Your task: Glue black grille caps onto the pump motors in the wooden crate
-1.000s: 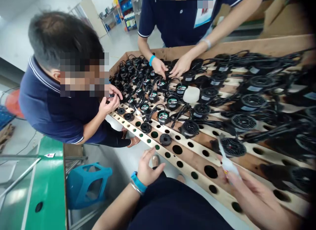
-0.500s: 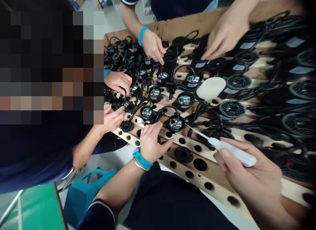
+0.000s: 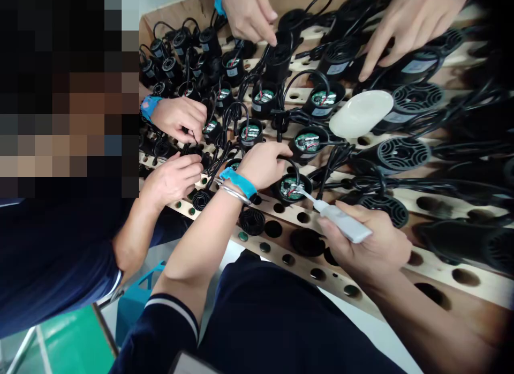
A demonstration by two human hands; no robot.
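Observation:
In my right hand (image 3: pixel 365 234) is a white tool with a thin tip (image 3: pixel 345 221). My fingers and thumb are wrapped round its pale, blocky body. The tip reaches into an open black round housing (image 3: pixel 295 189), touching or close to the green circuit board (image 3: pixel 289 187) inside. My left hand (image 3: pixel 265 165), with a blue wristband and a silver bracelet, is bent over that housing's left side. Its fingertips close on the black cable (image 3: pixel 295 164) that arches out of it; the thumb is partly hidden.
Slatted wooden racks (image 3: pixel 345 291) with round holes hold rows of black housings, some showing boards, others grilles (image 3: pixel 403 153). An oval whitish dish (image 3: pixel 361 114) lies among them. A co-worker's hands (image 3: pixel 172 176) work at left, another's (image 3: pixel 409 28) across. A blue stool (image 3: pixel 134 304) stands below left.
My left hand has moved up and right to the cable. My right hand has brought the tool's tip from the housing's rim further over the board. The view has shifted; co-workers' hands have moved.

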